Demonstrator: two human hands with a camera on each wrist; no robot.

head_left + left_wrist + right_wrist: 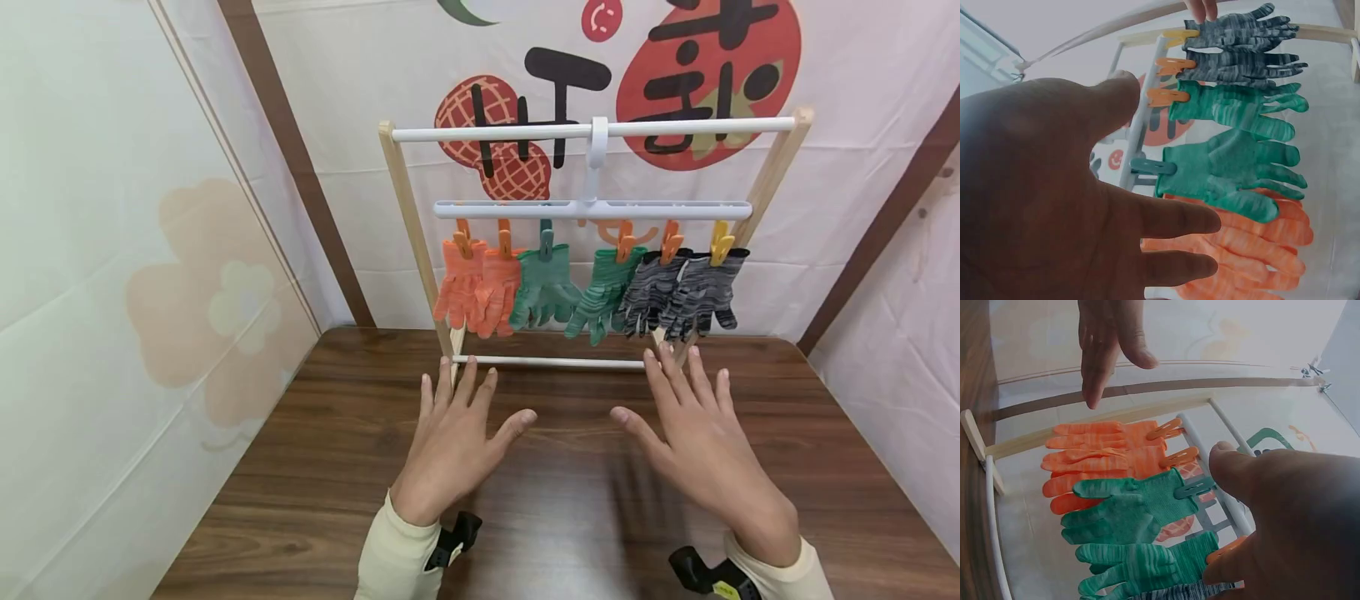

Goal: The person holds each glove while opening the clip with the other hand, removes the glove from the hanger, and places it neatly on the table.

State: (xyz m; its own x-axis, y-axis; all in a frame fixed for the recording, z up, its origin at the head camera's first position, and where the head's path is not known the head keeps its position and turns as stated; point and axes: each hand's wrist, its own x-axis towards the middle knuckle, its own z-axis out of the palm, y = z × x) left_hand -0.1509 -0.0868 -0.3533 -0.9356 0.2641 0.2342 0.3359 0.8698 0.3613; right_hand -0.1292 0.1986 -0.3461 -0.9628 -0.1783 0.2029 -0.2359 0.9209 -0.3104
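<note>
My left hand [453,442] is held over the table with fingers spread, holding nothing. My right hand [705,450] mirrors it on the other side, its fingers also apart and bare of any object. Beyond the fingertips, knit gloves hang in a row: two orange gloves [459,279] at the left, two green gloves [545,279] in the middle, two dark grey gloves [705,287] at the right. Clothespins, such as a teal one [1155,167] and a yellow one [722,243], clip their cuffs to a white hanger bar [517,210]. Neither hand visibly touches a glove in the head view.
The hanger hooks over the white top rod [487,133] of a wooden-sided rack [411,217], whose lower rod [555,362] runs near the tabletop. Printed cloth [345,208] stands behind and at both sides of the dark wood table [555,500].
</note>
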